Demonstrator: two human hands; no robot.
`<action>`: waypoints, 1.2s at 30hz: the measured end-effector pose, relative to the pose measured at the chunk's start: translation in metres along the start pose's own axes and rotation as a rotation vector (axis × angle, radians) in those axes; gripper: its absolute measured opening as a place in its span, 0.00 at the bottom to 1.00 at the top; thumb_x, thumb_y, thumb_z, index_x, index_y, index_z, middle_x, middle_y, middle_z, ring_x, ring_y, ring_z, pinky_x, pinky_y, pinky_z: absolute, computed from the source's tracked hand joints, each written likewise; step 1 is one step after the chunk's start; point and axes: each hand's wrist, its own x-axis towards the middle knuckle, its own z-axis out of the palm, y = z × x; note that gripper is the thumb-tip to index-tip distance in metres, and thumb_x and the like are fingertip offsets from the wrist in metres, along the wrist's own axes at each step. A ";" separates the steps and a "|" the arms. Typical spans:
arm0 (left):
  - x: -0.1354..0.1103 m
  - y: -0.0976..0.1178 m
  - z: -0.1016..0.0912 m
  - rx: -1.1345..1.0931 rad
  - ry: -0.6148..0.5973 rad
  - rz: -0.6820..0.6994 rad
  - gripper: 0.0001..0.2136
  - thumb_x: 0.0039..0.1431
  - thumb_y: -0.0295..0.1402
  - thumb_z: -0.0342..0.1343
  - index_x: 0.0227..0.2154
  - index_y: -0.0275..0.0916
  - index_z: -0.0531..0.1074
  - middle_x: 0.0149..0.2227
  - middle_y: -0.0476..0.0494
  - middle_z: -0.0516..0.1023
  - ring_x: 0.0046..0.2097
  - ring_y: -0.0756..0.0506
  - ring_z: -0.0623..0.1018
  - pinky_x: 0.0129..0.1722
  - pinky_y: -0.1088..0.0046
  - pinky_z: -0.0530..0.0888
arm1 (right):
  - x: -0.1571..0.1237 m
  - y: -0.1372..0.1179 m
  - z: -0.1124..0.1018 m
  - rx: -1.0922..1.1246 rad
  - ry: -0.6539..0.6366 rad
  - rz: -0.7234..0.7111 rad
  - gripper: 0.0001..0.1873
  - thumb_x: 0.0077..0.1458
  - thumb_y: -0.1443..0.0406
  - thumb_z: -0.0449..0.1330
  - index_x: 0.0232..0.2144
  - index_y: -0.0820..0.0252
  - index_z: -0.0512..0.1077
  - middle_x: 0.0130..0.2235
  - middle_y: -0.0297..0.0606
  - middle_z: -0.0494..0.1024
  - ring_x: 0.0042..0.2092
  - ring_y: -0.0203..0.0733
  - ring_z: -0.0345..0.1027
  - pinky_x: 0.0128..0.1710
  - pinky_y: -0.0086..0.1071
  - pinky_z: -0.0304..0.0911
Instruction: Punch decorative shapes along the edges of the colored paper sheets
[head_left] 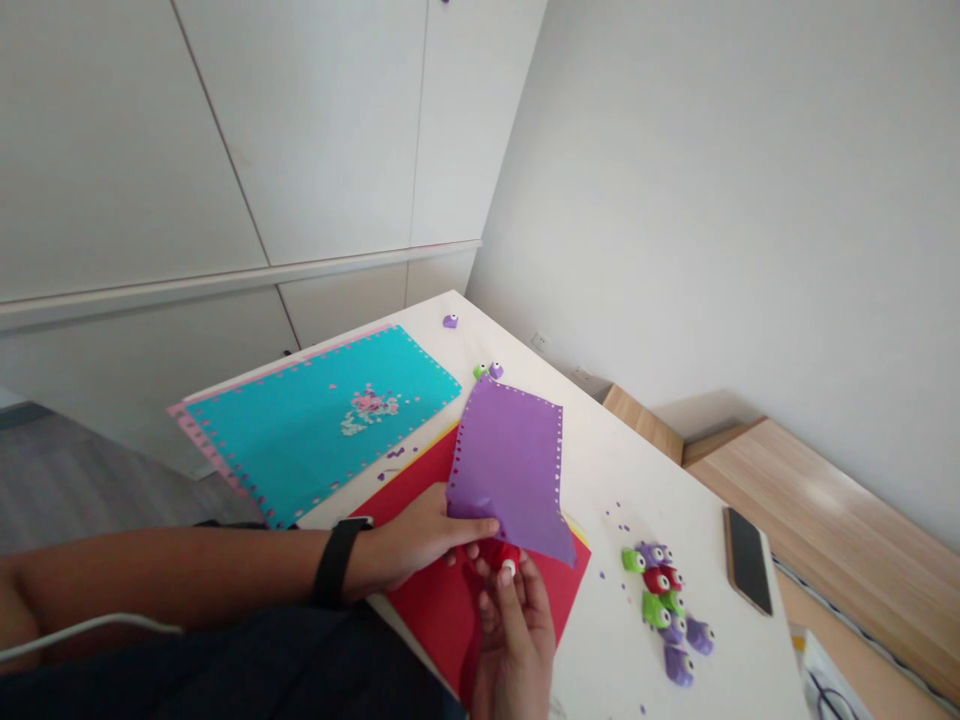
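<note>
A purple paper sheet (510, 455) with small cut-outs along its edges is pinched by my left hand (412, 540) at its near edge, thumb on top. My right hand (517, 635) closes round a small red craft punch (507, 556), its thumb on the white button. The punch sits at the sheet's near edge; whether the paper is inside its slot is hidden. Beneath both hands lies red paper (442, 600), with a yellow edge showing under it.
A turquoise sheet (300, 430) with punched edges lies at left over a pink one, bearing a heap of paper bits (371, 405). Several green, red and purple punches (664, 600) cluster at right, near a phone (746, 560). More punches (487, 370) stand farther back.
</note>
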 end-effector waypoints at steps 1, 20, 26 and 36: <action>0.000 -0.001 0.000 0.004 0.001 -0.004 0.19 0.54 0.49 0.65 0.31 0.35 0.78 0.24 0.47 0.77 0.24 0.49 0.72 0.24 0.76 0.64 | 0.000 0.001 -0.001 -0.002 -0.003 0.004 0.30 0.46 0.59 0.77 0.49 0.55 0.71 0.47 0.41 0.82 0.45 0.47 0.80 0.36 0.30 0.72; 0.002 -0.005 -0.003 0.085 -0.029 -0.052 0.18 0.52 0.48 0.66 0.22 0.36 0.75 0.17 0.50 0.71 0.21 0.51 0.68 0.21 0.75 0.60 | -0.002 -0.022 0.009 -0.007 -0.048 0.017 0.22 0.44 0.58 0.77 0.39 0.61 0.78 0.39 0.42 0.81 0.39 0.43 0.77 0.24 0.24 0.62; 0.004 -0.006 -0.004 0.068 -0.049 -0.064 0.18 0.52 0.47 0.66 0.21 0.36 0.75 0.17 0.50 0.71 0.20 0.51 0.67 0.21 0.75 0.59 | 0.001 -0.019 0.003 -0.012 -0.133 0.021 0.16 0.50 0.59 0.74 0.37 0.62 0.78 0.32 0.38 0.79 0.28 0.31 0.65 0.24 0.21 0.57; 0.005 -0.006 -0.006 0.113 -0.069 -0.033 0.18 0.54 0.47 0.65 0.22 0.36 0.75 0.18 0.49 0.72 0.20 0.50 0.68 0.22 0.75 0.61 | 0.000 -0.020 0.003 -0.006 -0.130 0.007 0.12 0.51 0.60 0.74 0.33 0.62 0.80 0.30 0.36 0.79 0.26 0.30 0.60 0.27 0.23 0.59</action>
